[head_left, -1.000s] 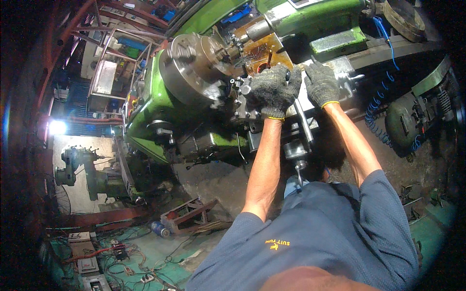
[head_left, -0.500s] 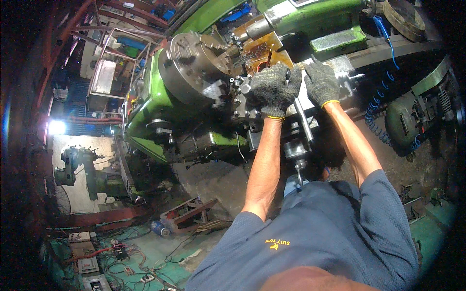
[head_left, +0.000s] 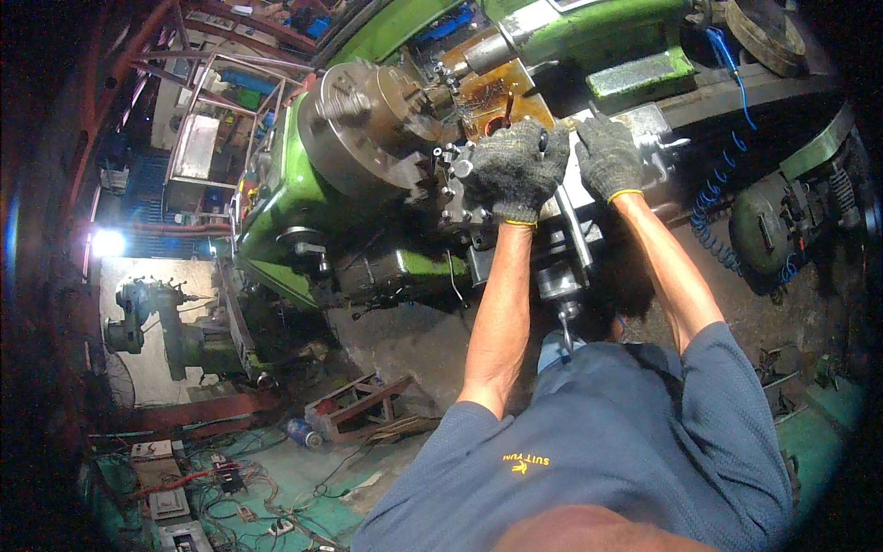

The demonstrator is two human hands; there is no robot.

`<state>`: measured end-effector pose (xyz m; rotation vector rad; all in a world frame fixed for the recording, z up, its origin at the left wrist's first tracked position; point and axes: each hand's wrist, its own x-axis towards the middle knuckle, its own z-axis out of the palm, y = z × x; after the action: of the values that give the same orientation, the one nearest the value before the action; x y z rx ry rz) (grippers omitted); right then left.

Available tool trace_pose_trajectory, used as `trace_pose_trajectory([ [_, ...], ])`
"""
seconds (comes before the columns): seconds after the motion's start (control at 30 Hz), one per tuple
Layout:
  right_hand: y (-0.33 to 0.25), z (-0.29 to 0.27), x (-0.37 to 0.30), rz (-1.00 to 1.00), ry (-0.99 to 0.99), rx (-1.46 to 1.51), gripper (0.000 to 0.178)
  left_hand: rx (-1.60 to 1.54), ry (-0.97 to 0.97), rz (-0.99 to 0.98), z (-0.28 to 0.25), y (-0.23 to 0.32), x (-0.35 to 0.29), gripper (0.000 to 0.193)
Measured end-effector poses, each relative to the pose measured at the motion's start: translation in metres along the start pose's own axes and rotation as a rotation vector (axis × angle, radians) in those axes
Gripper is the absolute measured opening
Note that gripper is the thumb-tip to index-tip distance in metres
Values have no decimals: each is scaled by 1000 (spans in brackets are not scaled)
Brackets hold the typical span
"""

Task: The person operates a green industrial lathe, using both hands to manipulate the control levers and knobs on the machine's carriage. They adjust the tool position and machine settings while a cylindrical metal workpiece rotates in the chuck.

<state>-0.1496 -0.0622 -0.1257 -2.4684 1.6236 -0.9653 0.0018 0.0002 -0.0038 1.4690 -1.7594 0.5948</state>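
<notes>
Both my hands wear dark grey knit gloves with yellow cuffs and rest on the carriage of a green metal lathe. My left hand point(head_left: 517, 175) is curled over the tool post point(head_left: 460, 170), whose bolts stick out on its left; a black knob shows by the thumb side. My right hand point(head_left: 609, 158) lies just right of it on the slide point(head_left: 648, 124), its fingers stretched forward; the fingertips are partly hidden. A steel bar point(head_left: 577, 230) slants toward me between the wrists. Left of my hands is the big round chuck point(head_left: 345, 124), its jaws smeared by motion.
The tailstock point(head_left: 598, 37) stands beyond my hands, above a brown oily plate point(head_left: 492, 97). A blue coiled hose point(head_left: 713, 216) hangs at the right. On the floor at left lie a rusty frame point(head_left: 359, 405), a blue can point(head_left: 303, 432) and tangled cables point(head_left: 248, 488).
The blurred chuck jaws show at slightly different positions, as the chuck turns. My hands stay almost in place on the carriage.
</notes>
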Motion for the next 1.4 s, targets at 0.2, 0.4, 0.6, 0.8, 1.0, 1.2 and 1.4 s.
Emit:
trace_pose_trajectory([
  [0.2, 1, 4, -1, -11, 16, 8, 42, -10, 9, 6, -1, -1, 1, 33],
  [0.4, -3, -11, 4, -13, -14, 7, 42, -33, 17, 20, -3, 0, 7, 33],
  [0.6, 22, -36, 28, 135, -133, 383, 39, -125, 13, 4, 0, -7, 2, 36],
  [0.8, 181, -66, 122, 151, 331, 93, 53, -161, -55, 5, -6, -15, -4, 34],
  [1.0, 361, -87, 225, 297, 698, -350, 61, -168, -144, -5, -6, -4, 9, 37],
  [1.2, 385, -70, 287, 494, 197, 12, 53, -84, -233, -15, -22, -4, 14, 40],
  [1.4, 415, -70, 321, 547, 179, -240, 51, -118, -185, -9, -19, -5, 18, 40],
])
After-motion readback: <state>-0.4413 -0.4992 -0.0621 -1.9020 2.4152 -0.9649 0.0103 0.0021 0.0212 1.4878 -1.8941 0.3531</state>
